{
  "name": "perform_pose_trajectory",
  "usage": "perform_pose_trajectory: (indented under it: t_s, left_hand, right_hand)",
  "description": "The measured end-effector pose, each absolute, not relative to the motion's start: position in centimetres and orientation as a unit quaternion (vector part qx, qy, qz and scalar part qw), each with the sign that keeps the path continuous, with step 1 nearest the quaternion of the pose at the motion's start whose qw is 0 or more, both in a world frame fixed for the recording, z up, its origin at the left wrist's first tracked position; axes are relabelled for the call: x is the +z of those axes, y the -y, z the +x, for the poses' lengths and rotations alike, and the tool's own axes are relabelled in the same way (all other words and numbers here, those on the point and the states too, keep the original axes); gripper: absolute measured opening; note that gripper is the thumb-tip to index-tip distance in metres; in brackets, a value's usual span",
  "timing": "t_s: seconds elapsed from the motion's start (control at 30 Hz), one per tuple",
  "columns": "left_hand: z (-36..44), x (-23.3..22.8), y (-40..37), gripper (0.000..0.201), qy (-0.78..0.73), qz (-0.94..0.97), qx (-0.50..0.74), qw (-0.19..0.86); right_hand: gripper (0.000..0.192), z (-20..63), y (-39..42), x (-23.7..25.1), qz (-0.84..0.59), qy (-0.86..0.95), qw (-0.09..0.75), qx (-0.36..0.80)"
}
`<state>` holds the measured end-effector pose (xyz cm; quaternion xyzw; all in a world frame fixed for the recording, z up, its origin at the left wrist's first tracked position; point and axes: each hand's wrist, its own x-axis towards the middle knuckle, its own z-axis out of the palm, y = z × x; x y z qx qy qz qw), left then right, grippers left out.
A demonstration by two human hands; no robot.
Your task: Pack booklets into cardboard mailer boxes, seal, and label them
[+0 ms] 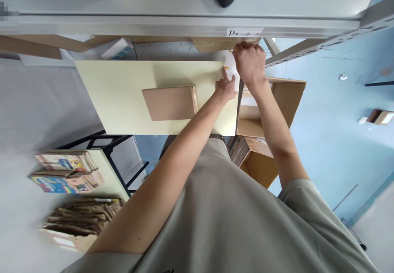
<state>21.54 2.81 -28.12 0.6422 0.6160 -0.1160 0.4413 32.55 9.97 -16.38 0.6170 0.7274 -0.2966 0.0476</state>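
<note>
A small white sheet of paper (231, 66) lies at the far right corner of a pale yellow tabletop (123, 101). My left hand (227, 87) rests over its near edge, fingers spread, with the index fingertip beside a small yellow-orange mark or piece. Curled into a closed grip, my right hand (250, 62) is at the sheet's right side. A thin orange tip shows by its fingers, but what they hold is hidden. To the left of my left hand, a flat brown cardboard box (170, 103) sits on the tabletop.
A metal shelf (138, 25) with a label (244, 32) runs above the table's far side. Open cardboard boxes (289, 96) stand at the right. Colourful packages (61, 162) and stacked flat cardboard (83, 215) are at lower left.
</note>
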Motion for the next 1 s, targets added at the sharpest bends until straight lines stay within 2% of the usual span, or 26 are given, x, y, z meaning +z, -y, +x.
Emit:
perform_pose_trajectory:
  t_s: [0.13,0.23,0.33,0.43,0.5,0.57,0.63,0.7,0.77,0.87,1.0]
  left_hand:
    - [21.9,-27.4,-3.0,0.118,-0.623,0.635,-0.136,0.437]
    - [21.8,-26.9,-2.8,0.114,-0.609,0.651,-0.082,0.446]
    - [21.7,-26.3,-2.5,0.113,-0.624,0.64,-0.105,0.436]
    - [21.0,-25.4,-2.0,0.113,-0.638,0.626,-0.106,0.437]
    - [19.2,-24.1,-1.1,0.108,-0.62,0.624,-0.01,0.476]
    - [16.1,-22.0,0.5,0.096,-0.589,0.59,0.104,0.543]
    - [12.0,-19.0,3.1,0.071,-0.572,0.516,0.17,0.615]
    - [7.8,-15.4,6.3,0.047,-0.553,0.453,0.195,0.672]
    - [4.3,-12.0,9.6,0.032,-0.535,0.42,0.219,0.7]
    - [1.1,-8.9,13.5,0.024,-0.528,0.387,0.262,0.709]
    - [-1.0,-8.3,16.7,0.022,-0.536,0.368,0.313,0.692]
  right_hand:
    - [0.096,34.3,-9.4,-15.5,0.657,-0.691,0.014,-0.301]
    - [0.098,35.8,-8.4,-13.8,0.695,-0.674,0.023,-0.249]
    - [0.093,37.2,-6.5,-11.9,0.721,-0.665,-0.014,-0.194]
    - [0.082,37.9,-3.3,-10.7,0.706,-0.672,-0.11,-0.196]
    - [0.072,37.8,-0.7,-10.3,0.682,-0.651,-0.221,-0.251]
    - [0.063,37.2,1.8,-10.3,0.655,-0.591,-0.321,-0.344]
    - [0.056,36.3,3.9,-10.6,0.631,-0.518,-0.366,-0.447]
    - [0.054,35.2,5.3,-11.1,0.615,-0.459,-0.365,-0.527]
    - [0.053,33.8,6.1,-11.9,0.607,-0.42,-0.343,-0.581]
    - [0.053,31.3,6.7,-12.7,0.594,-0.392,-0.305,-0.633]
    - [0.054,28.3,7.5,-12.5,0.584,-0.389,-0.273,-0.658]
